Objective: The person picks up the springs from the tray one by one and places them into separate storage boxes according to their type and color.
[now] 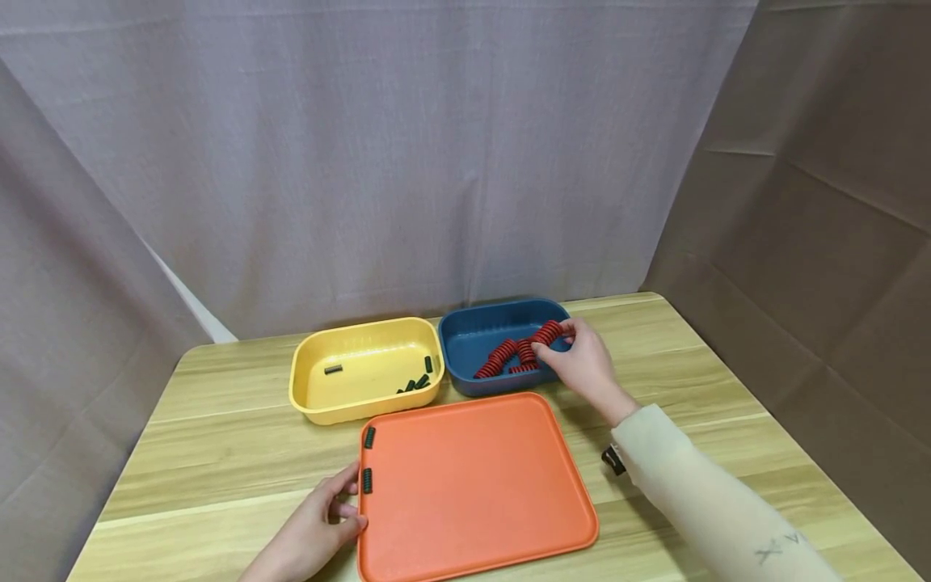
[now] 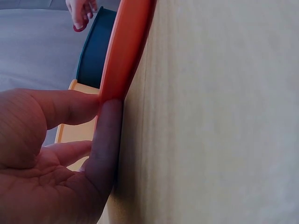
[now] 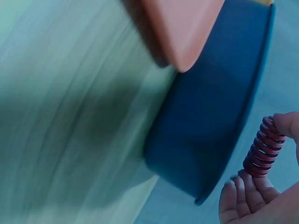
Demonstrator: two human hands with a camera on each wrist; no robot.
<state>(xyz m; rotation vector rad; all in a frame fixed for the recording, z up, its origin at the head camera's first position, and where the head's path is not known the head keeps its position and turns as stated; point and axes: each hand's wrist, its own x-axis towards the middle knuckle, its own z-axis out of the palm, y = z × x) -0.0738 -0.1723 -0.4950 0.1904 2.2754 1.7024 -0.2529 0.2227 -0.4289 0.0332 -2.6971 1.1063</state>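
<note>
My right hand (image 1: 585, 368) pinches a red coil spring (image 1: 547, 332) between thumb and fingers, over the right end of the blue bin (image 1: 465, 384). In the right wrist view, the spring (image 3: 265, 148) is held at its two ends. Several more red springs (image 1: 498, 358) lie in that bin. With thumb and a finger, my left hand (image 1: 316, 517) holds the left rim of the orange tray (image 1: 473, 485). Two small black springs, an upper one (image 1: 369, 437) and a lower one (image 1: 367, 480), lie along the tray's left edge, close to that hand.
A yellow bin (image 1: 320, 416) stands left of the blue one, with several small black springs (image 1: 410, 385) inside. Both bins sit at the back of the wooden table (image 1: 218, 453), before a grey curtain (image 1: 364, 162). A small black object (image 1: 613, 461) shows beside the right sleeve.
</note>
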